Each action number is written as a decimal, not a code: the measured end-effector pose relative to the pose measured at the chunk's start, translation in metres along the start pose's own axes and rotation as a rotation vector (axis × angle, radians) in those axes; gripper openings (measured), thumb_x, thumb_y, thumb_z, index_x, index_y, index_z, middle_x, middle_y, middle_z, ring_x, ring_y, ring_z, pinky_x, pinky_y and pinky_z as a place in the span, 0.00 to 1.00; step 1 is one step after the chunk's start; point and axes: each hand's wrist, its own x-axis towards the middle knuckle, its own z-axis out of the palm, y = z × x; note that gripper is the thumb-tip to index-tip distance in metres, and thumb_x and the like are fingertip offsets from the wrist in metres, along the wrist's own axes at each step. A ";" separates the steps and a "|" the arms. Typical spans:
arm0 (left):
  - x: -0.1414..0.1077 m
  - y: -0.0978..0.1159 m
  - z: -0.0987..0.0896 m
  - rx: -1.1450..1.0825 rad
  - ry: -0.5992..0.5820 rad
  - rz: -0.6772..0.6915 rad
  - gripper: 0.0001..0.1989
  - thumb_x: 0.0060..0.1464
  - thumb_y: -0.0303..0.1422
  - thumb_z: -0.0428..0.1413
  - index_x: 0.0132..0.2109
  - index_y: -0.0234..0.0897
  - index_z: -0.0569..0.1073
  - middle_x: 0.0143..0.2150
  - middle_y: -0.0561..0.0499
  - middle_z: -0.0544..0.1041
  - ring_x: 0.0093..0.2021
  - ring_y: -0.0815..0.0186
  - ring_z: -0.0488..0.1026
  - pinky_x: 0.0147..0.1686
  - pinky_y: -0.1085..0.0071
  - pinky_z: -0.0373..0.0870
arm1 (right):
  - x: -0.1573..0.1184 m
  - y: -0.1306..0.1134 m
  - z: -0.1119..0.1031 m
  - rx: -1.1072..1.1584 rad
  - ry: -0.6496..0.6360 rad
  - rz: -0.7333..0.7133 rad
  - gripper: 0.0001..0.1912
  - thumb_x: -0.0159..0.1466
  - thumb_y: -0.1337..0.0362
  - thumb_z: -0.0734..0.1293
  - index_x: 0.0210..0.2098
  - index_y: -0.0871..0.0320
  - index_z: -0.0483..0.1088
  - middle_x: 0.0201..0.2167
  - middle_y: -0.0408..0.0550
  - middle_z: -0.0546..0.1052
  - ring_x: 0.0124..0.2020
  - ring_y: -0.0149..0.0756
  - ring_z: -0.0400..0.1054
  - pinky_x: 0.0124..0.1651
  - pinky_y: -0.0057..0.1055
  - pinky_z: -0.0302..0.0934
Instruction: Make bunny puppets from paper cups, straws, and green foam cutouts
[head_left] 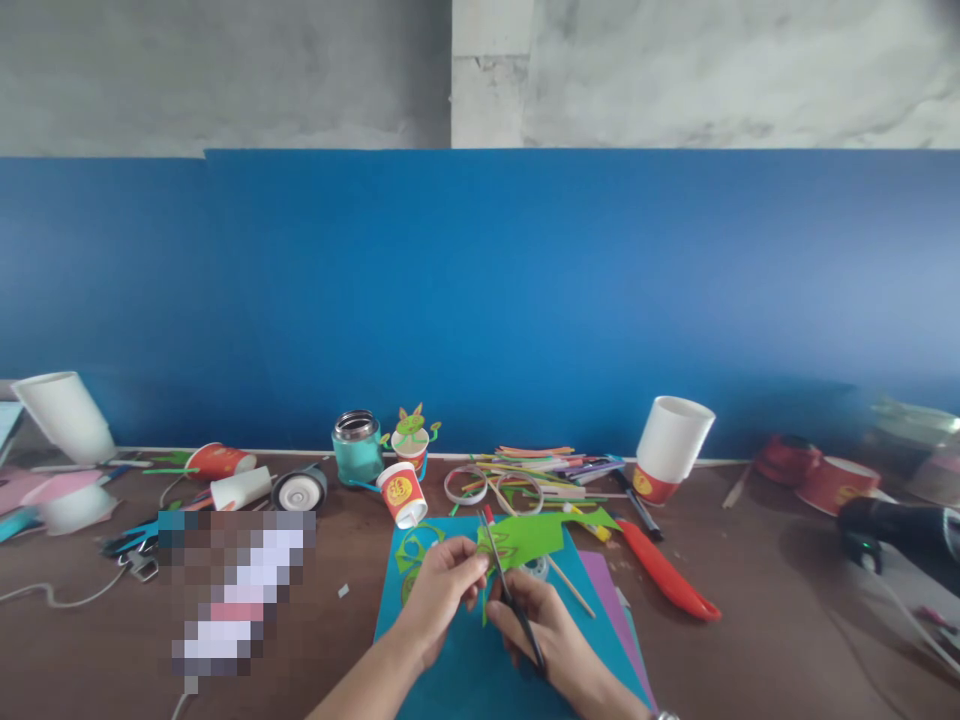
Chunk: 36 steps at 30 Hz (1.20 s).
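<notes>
My left hand point(446, 590) pinches the left end of a sheet of green paper point(536, 537), which bears drawn leaf-like shapes. In my right hand point(544, 625) is a pair of dark-handled scissors point(516, 603), its blades up against the green paper near my left fingertips. Below both hands lies blue paper point(450, 690), with cut green scraps point(412, 548) at its upper left. Just beyond stands a paper cup figure point(410, 440) with a green face, ears and arms. A red and white paper cup point(403, 495) leans in front of it.
A turquoise jar point(357, 455) stands behind on the left. Colored sticks point(555, 465) and tape rings point(465, 485) lie at the back. A red-handled tool point(667, 570) and stacked white cups point(675, 440) are to the right. A pixelated object point(240, 600) lies left.
</notes>
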 end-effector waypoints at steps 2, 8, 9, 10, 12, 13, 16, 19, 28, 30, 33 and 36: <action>0.000 0.000 0.000 0.002 -0.004 0.002 0.13 0.41 0.38 0.60 0.23 0.35 0.65 0.18 0.58 0.66 0.18 0.75 0.56 0.19 0.77 0.52 | 0.000 0.002 0.000 0.001 0.001 -0.001 0.22 0.55 0.44 0.66 0.26 0.59 0.63 0.14 0.35 0.61 0.14 0.23 0.54 0.16 0.20 0.49; 0.002 0.001 -0.003 0.021 -0.029 0.013 0.13 0.41 0.38 0.60 0.23 0.35 0.65 0.17 0.59 0.65 0.18 0.76 0.57 0.19 0.77 0.52 | -0.001 0.003 0.000 0.003 -0.003 0.001 0.21 0.55 0.47 0.67 0.24 0.58 0.60 0.12 0.33 0.59 0.12 0.21 0.51 0.14 0.20 0.45; 0.002 0.001 -0.004 0.023 -0.031 0.013 0.13 0.41 0.38 0.60 0.23 0.35 0.65 0.17 0.59 0.65 0.18 0.76 0.57 0.19 0.77 0.52 | 0.000 0.002 -0.001 0.003 -0.003 0.002 0.21 0.55 0.47 0.67 0.24 0.58 0.60 0.12 0.33 0.59 0.12 0.21 0.51 0.14 0.20 0.44; 0.003 0.001 -0.005 0.026 -0.033 0.009 0.13 0.41 0.38 0.60 0.23 0.35 0.65 0.17 0.59 0.65 0.17 0.76 0.57 0.18 0.77 0.51 | 0.000 0.002 -0.001 0.000 -0.001 0.006 0.21 0.55 0.47 0.67 0.23 0.58 0.60 0.12 0.33 0.59 0.11 0.21 0.51 0.14 0.20 0.44; 0.004 0.001 -0.008 0.034 -0.041 -0.003 0.14 0.41 0.38 0.61 0.23 0.36 0.65 0.17 0.59 0.66 0.17 0.76 0.56 0.18 0.77 0.51 | 0.000 0.001 -0.001 -0.009 0.002 0.020 0.22 0.54 0.46 0.68 0.23 0.57 0.60 0.11 0.33 0.59 0.11 0.22 0.51 0.13 0.20 0.44; 0.004 0.001 -0.009 0.040 -0.047 -0.007 0.14 0.41 0.38 0.61 0.23 0.36 0.65 0.17 0.59 0.66 0.17 0.76 0.56 0.18 0.77 0.51 | 0.000 0.000 -0.001 -0.012 0.004 0.027 0.22 0.54 0.46 0.68 0.23 0.58 0.60 0.11 0.33 0.59 0.11 0.22 0.51 0.13 0.20 0.44; 0.006 0.001 -0.011 0.058 -0.058 0.002 0.14 0.42 0.39 0.61 0.23 0.35 0.65 0.17 0.59 0.66 0.17 0.76 0.57 0.18 0.77 0.51 | 0.000 -0.001 -0.001 -0.010 0.001 0.039 0.22 0.54 0.45 0.67 0.23 0.58 0.61 0.11 0.33 0.58 0.11 0.22 0.51 0.13 0.20 0.44; 0.005 0.000 -0.010 0.061 -0.050 0.013 0.14 0.43 0.39 0.61 0.24 0.35 0.66 0.18 0.59 0.66 0.17 0.75 0.58 0.19 0.77 0.53 | 0.000 -0.001 -0.001 -0.005 0.005 0.039 0.22 0.53 0.46 0.68 0.23 0.58 0.61 0.11 0.33 0.58 0.11 0.22 0.51 0.13 0.20 0.44; -0.001 0.000 0.003 -0.056 0.018 -0.008 0.14 0.42 0.39 0.61 0.24 0.34 0.67 0.20 0.56 0.70 0.19 0.75 0.61 0.20 0.77 0.56 | 0.001 0.002 0.000 0.023 0.005 0.019 0.22 0.53 0.45 0.68 0.27 0.58 0.63 0.14 0.35 0.62 0.14 0.23 0.55 0.15 0.20 0.51; -0.002 -0.001 0.004 -0.086 0.033 -0.013 0.14 0.42 0.39 0.61 0.24 0.34 0.67 0.20 0.56 0.70 0.20 0.75 0.61 0.21 0.77 0.56 | 0.001 0.003 0.000 0.026 0.003 0.000 0.22 0.54 0.45 0.68 0.27 0.59 0.63 0.15 0.35 0.62 0.14 0.23 0.55 0.16 0.20 0.52; -0.003 -0.002 0.006 -0.097 0.050 -0.015 0.14 0.42 0.39 0.61 0.24 0.34 0.66 0.20 0.56 0.70 0.20 0.75 0.61 0.21 0.77 0.56 | 0.001 0.004 0.000 0.021 0.008 -0.019 0.21 0.54 0.47 0.68 0.28 0.59 0.64 0.16 0.35 0.61 0.15 0.23 0.55 0.16 0.20 0.51; -0.004 -0.003 0.006 -0.082 0.053 -0.004 0.14 0.43 0.39 0.61 0.24 0.34 0.66 0.20 0.56 0.70 0.20 0.75 0.61 0.21 0.77 0.56 | 0.001 0.004 0.000 0.007 0.020 -0.009 0.20 0.54 0.47 0.68 0.28 0.59 0.64 0.16 0.35 0.61 0.14 0.23 0.55 0.16 0.20 0.50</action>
